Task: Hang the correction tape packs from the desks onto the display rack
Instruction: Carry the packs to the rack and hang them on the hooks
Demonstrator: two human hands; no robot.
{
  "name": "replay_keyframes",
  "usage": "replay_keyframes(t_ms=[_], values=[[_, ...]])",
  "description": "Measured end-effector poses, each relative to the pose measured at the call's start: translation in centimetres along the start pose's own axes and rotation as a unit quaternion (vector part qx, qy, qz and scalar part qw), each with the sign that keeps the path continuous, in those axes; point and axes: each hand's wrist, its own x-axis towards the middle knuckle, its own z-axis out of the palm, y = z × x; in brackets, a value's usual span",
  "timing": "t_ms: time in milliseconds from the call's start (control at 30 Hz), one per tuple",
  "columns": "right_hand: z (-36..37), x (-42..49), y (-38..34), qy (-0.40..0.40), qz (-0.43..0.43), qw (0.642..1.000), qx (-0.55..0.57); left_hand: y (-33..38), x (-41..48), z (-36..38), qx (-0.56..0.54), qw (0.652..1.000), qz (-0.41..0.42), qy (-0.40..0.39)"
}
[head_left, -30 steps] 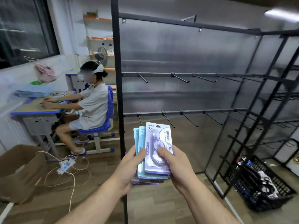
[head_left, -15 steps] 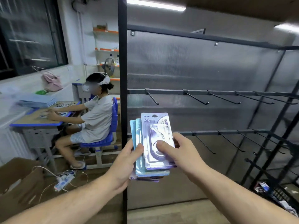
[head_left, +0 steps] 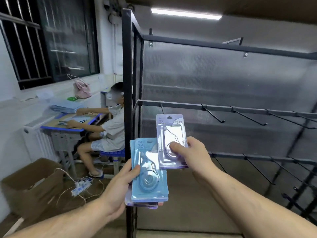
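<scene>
My left hand [head_left: 120,188] grips a stack of correction tape packs [head_left: 151,177], a blue one on top and purple ones underneath. My right hand [head_left: 192,155] pinches a single purple pack [head_left: 171,133], lifted clear of the stack and held upright. Its hang hole sits just below the leftmost hook [head_left: 162,108] on the upper rail of the black display rack [head_left: 223,107]. The hooks on both rails are bare.
A black rack post [head_left: 127,100] stands just left of the packs. A person sits at a blue-edged desk [head_left: 68,126] to the left. A cardboard box [head_left: 32,184] and a power strip with cables [head_left: 82,186] lie on the floor.
My right hand has pulled the purple pack off the top of the stack and raised it toward the upper rail. The view has tilted up and moved closer to the rack.
</scene>
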Motion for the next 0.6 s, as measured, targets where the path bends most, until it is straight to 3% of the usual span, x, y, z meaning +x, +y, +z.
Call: replay_keyframes(t_ms=[467,600], values=[[0.0,1.6,1.5,-0.067,0.003,0.998,0.018,-1.0,-3.2,0.0,0.026,0.995,0.052,0.082],[0.2,2.6,1.9,-0.022,0.004,1.000,-0.019,-1.0,-4.1,0.4,0.031,0.992,0.064,0.104]])
